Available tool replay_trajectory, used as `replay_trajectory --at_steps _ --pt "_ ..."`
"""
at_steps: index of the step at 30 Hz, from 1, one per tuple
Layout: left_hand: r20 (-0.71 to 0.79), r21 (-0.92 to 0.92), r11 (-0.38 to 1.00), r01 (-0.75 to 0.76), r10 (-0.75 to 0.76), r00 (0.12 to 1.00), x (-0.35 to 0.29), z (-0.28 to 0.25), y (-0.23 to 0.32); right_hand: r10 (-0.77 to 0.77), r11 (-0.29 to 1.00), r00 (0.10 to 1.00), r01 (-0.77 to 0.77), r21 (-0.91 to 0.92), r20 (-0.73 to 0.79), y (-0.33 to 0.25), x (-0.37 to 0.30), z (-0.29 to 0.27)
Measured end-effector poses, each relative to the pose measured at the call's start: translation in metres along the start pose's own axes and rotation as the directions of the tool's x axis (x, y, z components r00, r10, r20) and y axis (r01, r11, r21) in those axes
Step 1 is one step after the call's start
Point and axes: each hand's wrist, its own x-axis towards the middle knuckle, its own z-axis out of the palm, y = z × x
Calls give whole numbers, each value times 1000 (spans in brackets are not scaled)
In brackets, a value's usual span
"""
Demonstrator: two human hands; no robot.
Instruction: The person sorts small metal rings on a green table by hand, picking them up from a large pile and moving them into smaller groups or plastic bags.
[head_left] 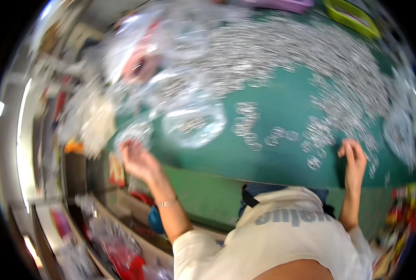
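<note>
My left hand is turned partly palm up at the table's left front corner. Its blurred fingertips meet the near edge of a small clear plastic bag; whether they grip it cannot be made out. Over the right part of the table is my right hand, its fingers loosely bent and thumb apart, with nothing visible in them. Beside it lie loose silvery metal rings, at the lower end of a big spread pile. Small groups of rings lie apart near the middle.
A clear bag with metal pieces lies on the green table, with more plastic bags behind it. A yellow-green tray and a purple tray stand at the back. Another bag sits far right. Boxes stand below left.
</note>
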Motion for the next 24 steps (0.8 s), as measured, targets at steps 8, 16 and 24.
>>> replay_trajectory --at_steps 8,16,24 --pt "803 444 746 -496 -85 590 -171 122 -34 -84 960 983 35 -277 -166 3 6 -70" --pt "904 295 827 -478 -404 -140 -267 194 -101 -319 576 936 318 -753 152 11 10 -31" --pt "913 183 788 -588 -358 -196 -288 213 -129 78 841 997 -62 537 -8 8 14 -88"
